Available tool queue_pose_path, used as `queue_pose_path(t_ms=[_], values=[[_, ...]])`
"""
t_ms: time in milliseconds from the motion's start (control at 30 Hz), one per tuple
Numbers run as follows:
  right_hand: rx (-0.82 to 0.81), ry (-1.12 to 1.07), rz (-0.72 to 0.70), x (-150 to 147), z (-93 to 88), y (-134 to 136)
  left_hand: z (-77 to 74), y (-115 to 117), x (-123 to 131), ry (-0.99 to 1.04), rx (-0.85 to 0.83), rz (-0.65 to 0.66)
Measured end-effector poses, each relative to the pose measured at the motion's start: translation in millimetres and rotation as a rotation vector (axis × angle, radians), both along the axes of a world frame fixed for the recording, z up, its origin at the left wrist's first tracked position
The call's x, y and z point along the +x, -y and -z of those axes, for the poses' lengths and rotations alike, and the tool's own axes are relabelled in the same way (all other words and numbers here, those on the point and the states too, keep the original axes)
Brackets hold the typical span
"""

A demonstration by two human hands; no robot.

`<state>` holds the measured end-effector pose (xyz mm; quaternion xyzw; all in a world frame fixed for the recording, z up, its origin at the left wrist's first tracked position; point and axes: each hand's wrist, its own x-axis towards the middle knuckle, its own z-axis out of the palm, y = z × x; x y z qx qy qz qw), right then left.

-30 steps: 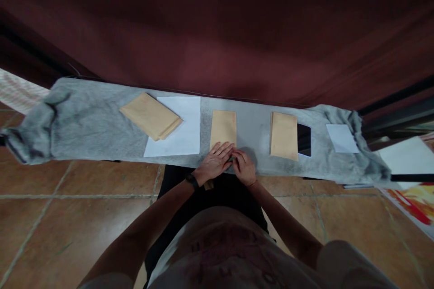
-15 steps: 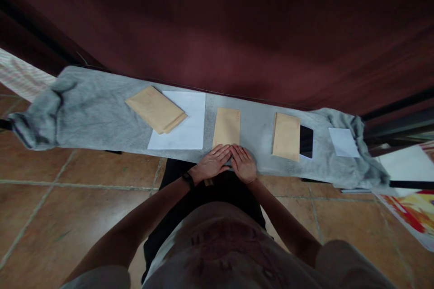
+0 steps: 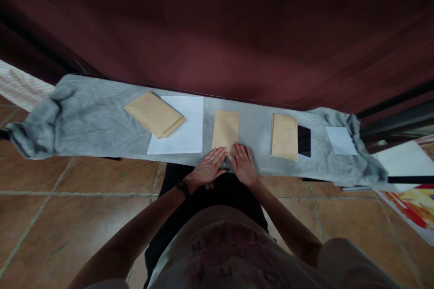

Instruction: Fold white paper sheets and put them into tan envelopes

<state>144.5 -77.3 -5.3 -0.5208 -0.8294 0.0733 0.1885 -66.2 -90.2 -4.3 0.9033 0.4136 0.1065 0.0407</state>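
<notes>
A brown paper envelope (image 3: 225,127) lies flat on the grey cloth in front of me, its near end partly under my fingers. My left hand (image 3: 209,167) rests flat at its lower left corner, fingers stretched out. At the lower right corner my right hand (image 3: 243,162) lies with its fingers out and slightly spread. A small gap separates the two hands. Neither one grips anything.
The narrow grey cloth-covered board (image 3: 91,122) spans left to right. To the left, stacked envelopes (image 3: 154,114) overlap a white sheet (image 3: 190,126). Rightward are more envelopes (image 3: 285,137), a dark-screened phone (image 3: 304,141) and white paper (image 3: 341,140). A dark red curtain (image 3: 217,54) hangs behind.
My hands have moved apart, the left one leftward and the right one slightly rightward, uncovering more of the envelope's near end. The envelope stays flat between the same neighbours.
</notes>
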Motion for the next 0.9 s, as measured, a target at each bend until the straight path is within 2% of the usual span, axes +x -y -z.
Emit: queue_pose_path(t_ms=[267,367,633,800,900], values=[[-0.044,0.025,-0.063,-41,-6.4,-19,6.5,-2,0,0.035,-0.001,-0.003],[-0.042,0.044,-0.028,-36,-3.0,-26,5.0,-1,0,0.036,0.003,-0.001],[-0.004,0.005,0.068,1,6.2,-39,-3.3,-2,2,-0.014,0.009,-0.01],[-0.001,-0.025,0.15,-15,4.0,-45,-4.2,-2,2,-0.02,0.027,-0.021],[-0.024,-0.01,0.082,-36,2.7,-48,-2.7,-1,2,-0.033,0.03,-0.023]])
